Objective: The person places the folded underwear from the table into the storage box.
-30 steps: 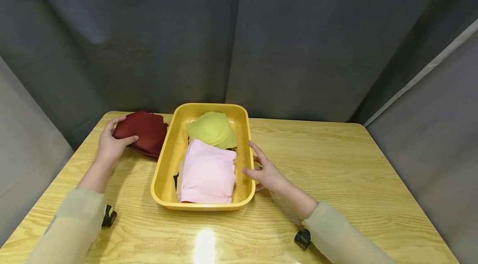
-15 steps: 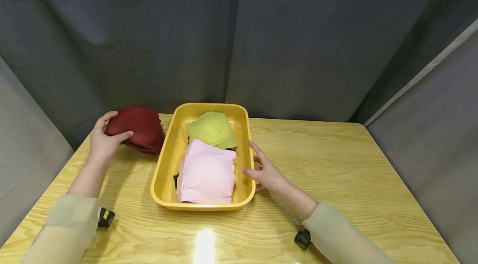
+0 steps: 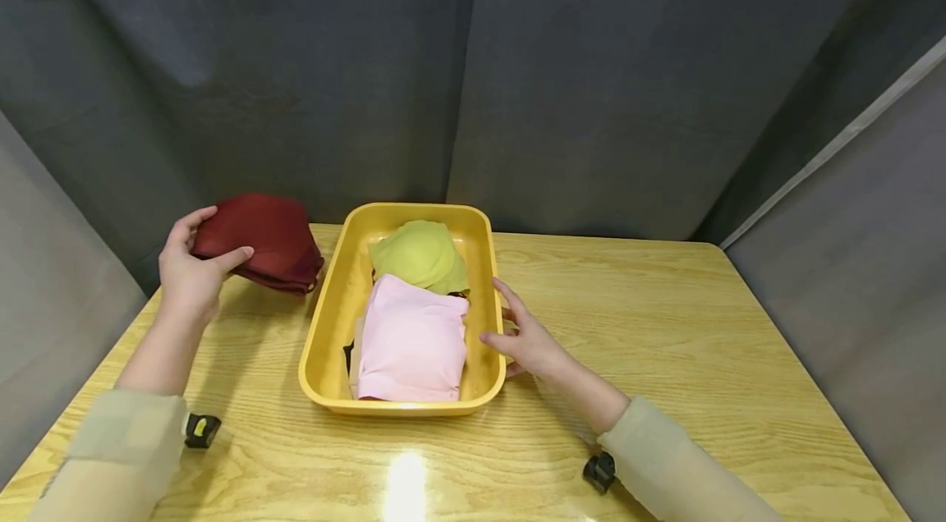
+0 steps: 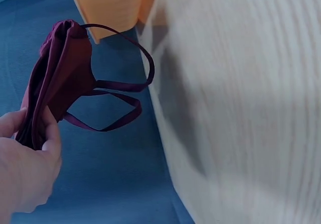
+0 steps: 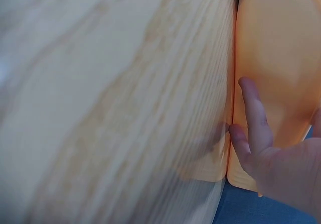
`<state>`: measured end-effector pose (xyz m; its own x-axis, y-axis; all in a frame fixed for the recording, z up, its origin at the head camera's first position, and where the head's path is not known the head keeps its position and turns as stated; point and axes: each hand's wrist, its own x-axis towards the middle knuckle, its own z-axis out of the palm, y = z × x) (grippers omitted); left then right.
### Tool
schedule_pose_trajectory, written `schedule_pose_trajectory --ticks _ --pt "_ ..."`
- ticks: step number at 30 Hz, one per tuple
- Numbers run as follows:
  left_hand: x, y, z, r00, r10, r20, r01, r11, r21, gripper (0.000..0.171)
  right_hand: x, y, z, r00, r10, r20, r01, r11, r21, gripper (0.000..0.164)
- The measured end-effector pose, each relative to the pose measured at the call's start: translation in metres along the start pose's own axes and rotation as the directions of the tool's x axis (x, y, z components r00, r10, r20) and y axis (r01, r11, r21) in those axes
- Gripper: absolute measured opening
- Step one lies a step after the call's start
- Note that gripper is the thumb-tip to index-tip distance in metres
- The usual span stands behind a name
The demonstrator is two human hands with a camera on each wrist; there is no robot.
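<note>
In the head view my left hand point(image 3: 190, 274) pinches a folded dark red bra point(image 3: 259, 236) at its left edge, thumb in front and fingers behind. The bra is held up at the table's back left, beside the tray. Its thin straps point(image 4: 143, 73) hang in loops in the left wrist view. My right hand point(image 3: 534, 343) holds the right side of a yellow tray point(image 3: 314, 370), thumb over the rim and fingers along the outer wall point(image 5: 276, 48). Inside the tray lie a yellow-green bra point(image 3: 417, 255) at the back and a folded pink garment point(image 3: 414, 341) in front.
A wooden table point(image 3: 650, 325) spreads beneath everything. A dark grey curtain point(image 3: 591, 95) stands right behind its back edge, with paler panels at both sides. Something beige point(image 3: 355, 366) and a bit of black show beside the pink garment.
My left hand has moved left and upward with the dark red bra, lifting it and drawing it a little away from the tray. The right hand and the tray stay in place.
</note>
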<state>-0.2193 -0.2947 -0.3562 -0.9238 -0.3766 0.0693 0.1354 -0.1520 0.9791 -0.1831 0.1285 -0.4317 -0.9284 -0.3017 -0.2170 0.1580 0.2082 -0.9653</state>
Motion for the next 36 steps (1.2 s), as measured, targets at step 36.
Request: schedule_pose_trajectory --ticks 36 --pt "-0.037 0.051 0.053 0.998 0.059 -0.031 -0.064 0.983 -0.175 0.076 0.003 0.000 -0.002 1.000 -0.006 0.017 0.005 1.000 0.010 0.083"
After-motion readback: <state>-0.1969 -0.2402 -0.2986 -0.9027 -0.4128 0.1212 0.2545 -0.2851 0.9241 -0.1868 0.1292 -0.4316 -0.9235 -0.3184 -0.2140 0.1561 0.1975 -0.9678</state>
